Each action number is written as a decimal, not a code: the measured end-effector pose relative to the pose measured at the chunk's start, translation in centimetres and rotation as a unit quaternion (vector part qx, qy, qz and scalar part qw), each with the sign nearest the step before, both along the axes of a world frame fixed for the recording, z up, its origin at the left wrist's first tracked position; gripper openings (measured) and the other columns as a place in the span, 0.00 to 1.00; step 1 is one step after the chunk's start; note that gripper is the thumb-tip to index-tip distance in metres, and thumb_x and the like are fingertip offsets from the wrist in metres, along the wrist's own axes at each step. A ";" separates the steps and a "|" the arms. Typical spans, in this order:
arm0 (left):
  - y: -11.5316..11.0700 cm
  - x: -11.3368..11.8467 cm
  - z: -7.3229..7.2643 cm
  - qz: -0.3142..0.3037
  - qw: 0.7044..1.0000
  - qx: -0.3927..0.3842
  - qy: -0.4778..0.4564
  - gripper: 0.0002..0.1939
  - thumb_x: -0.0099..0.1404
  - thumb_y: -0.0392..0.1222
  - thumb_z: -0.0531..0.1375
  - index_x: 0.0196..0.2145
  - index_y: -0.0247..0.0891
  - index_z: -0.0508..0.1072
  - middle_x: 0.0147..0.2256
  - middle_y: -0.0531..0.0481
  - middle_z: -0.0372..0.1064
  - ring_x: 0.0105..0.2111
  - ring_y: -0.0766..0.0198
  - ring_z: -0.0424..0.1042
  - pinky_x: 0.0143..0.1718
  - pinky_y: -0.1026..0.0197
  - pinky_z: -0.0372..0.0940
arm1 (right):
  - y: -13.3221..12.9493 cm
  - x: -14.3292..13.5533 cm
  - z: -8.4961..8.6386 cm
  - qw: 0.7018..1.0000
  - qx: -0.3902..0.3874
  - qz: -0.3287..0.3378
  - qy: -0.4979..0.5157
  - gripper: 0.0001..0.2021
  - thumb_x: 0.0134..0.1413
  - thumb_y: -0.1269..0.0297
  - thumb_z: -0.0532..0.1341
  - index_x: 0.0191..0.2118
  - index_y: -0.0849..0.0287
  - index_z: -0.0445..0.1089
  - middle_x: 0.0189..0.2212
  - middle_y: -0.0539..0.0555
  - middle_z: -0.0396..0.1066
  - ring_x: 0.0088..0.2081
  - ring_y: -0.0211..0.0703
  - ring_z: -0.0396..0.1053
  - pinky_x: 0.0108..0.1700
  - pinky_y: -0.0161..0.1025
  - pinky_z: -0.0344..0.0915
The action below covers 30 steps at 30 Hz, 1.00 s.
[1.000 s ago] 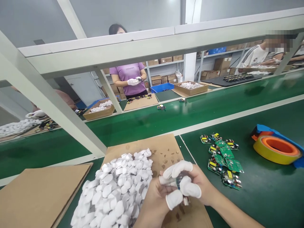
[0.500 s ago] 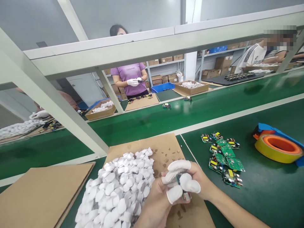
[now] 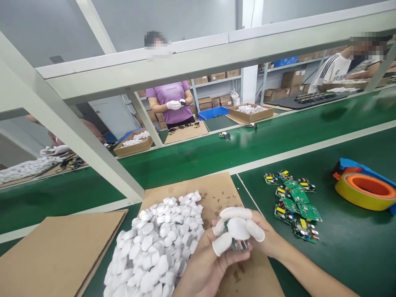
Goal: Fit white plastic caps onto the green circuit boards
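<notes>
Both hands meet over the brown cardboard sheet, with white finger cots on the fingertips. My left hand (image 3: 213, 251) is closed around a small green circuit board (image 3: 239, 246) with a metal connector at its near end. A white round foam pad (image 3: 237, 229) lies over the board, and fingers of my right hand (image 3: 261, 231) press against it. Much of the board is hidden by the pad and fingers. To the left, a large heap of similar white pads (image 3: 161, 243) covers part of the cardboard (image 3: 216, 187).
Several circuit boards (image 3: 298, 198) lie on the green bench at right, near a yellow tape roll (image 3: 365, 192) on a blue dispenser. Stacked cardboard (image 3: 58, 251) sits at left. Beyond a slanted frame post (image 3: 93, 123) runs a green belt (image 3: 192, 154); co-workers sit or stand across it.
My fingers have shifted around the board, and the white pad now shows more fully over it. Two boards on the belt have moved right. The view has shifted slightly.
</notes>
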<state>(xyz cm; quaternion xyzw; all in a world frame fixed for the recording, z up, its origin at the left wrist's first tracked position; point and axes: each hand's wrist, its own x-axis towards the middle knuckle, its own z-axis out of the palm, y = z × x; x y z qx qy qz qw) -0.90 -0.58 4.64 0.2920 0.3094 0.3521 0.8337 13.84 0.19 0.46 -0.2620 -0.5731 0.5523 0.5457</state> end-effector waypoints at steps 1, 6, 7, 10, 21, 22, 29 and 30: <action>0.0 0.0 0.1 0.007 1.000 0.000 -0.003 0.11 0.51 0.40 0.67 0.33 0.33 0.78 0.32 0.46 0.76 0.33 0.60 0.75 0.35 0.62 0.72 | -0.1 0.0 0.1 1.000 -0.003 0.008 0.011 0.20 0.53 0.49 0.58 0.47 0.56 0.72 0.40 0.58 0.75 0.39 0.47 0.72 0.42 0.42 0.69; -0.2 0.0 0.8 0.045 0.999 0.014 0.012 0.11 0.50 0.41 0.68 0.30 0.33 0.78 0.31 0.46 0.76 0.31 0.62 0.74 0.32 0.62 0.73 | -0.3 0.0 0.5 1.000 0.029 0.002 0.010 0.19 0.50 0.53 0.63 0.47 0.55 0.71 0.42 0.58 0.74 0.39 0.46 0.72 0.41 0.41 0.69; -0.2 0.0 0.8 0.040 0.999 0.019 0.011 0.11 0.49 0.42 0.68 0.30 0.34 0.78 0.30 0.46 0.76 0.31 0.62 0.74 0.31 0.62 0.72 | -0.4 0.0 0.6 0.999 0.035 -0.001 0.011 0.18 0.50 0.54 0.63 0.47 0.54 0.72 0.42 0.58 0.74 0.39 0.46 0.72 0.42 0.41 0.69; -0.4 -0.1 0.6 0.009 0.999 0.038 -0.002 0.13 0.48 0.44 0.69 0.31 0.35 0.78 0.31 0.46 0.76 0.29 0.63 0.73 0.32 0.63 0.71 | -0.6 -0.1 0.6 0.997 0.027 0.043 0.062 0.20 0.48 0.52 0.64 0.47 0.52 0.71 0.45 0.57 0.74 0.44 0.49 0.71 0.45 0.43 0.68; -0.5 0.0 0.9 -0.069 0.980 0.188 0.012 0.21 0.40 0.42 0.72 0.36 0.45 0.78 0.22 0.52 0.69 0.22 0.67 0.64 0.26 0.63 0.60 | -1.2 -0.3 1.3 0.975 -0.049 0.079 0.202 0.13 0.45 0.50 0.65 0.36 0.49 0.76 0.46 0.57 0.74 0.47 0.52 0.71 0.47 0.52 0.66; -0.6 -0.1 0.8 -0.068 0.980 0.189 0.005 0.21 0.41 0.42 0.72 0.36 0.46 0.78 0.23 0.51 0.71 0.22 0.67 0.65 0.25 0.63 0.59 | -1.3 -0.3 1.4 0.974 -0.041 0.101 0.199 0.14 0.46 0.50 0.65 0.39 0.48 0.75 0.47 0.57 0.73 0.49 0.53 0.69 0.49 0.53 0.64; -1.6 -1.2 1.4 0.053 0.961 0.271 0.034 0.19 0.43 0.32 0.70 0.33 0.51 0.79 0.37 0.52 0.76 0.42 0.52 0.73 0.43 0.56 0.66 | -1.8 -0.6 1.2 0.959 -0.010 0.196 0.206 0.12 0.54 0.57 0.60 0.46 0.43 0.71 0.55 0.51 0.65 0.59 0.48 0.58 0.58 0.50 0.53; -1.6 -1.3 1.4 0.063 0.952 0.294 0.049 0.19 0.43 0.31 0.70 0.33 0.50 0.79 0.37 0.52 0.76 0.43 0.52 0.72 0.46 0.55 0.64 | -1.9 -0.6 1.1 0.957 -0.015 0.206 0.206 0.13 0.54 0.57 0.61 0.46 0.44 0.71 0.57 0.51 0.64 0.60 0.50 0.56 0.59 0.51 0.52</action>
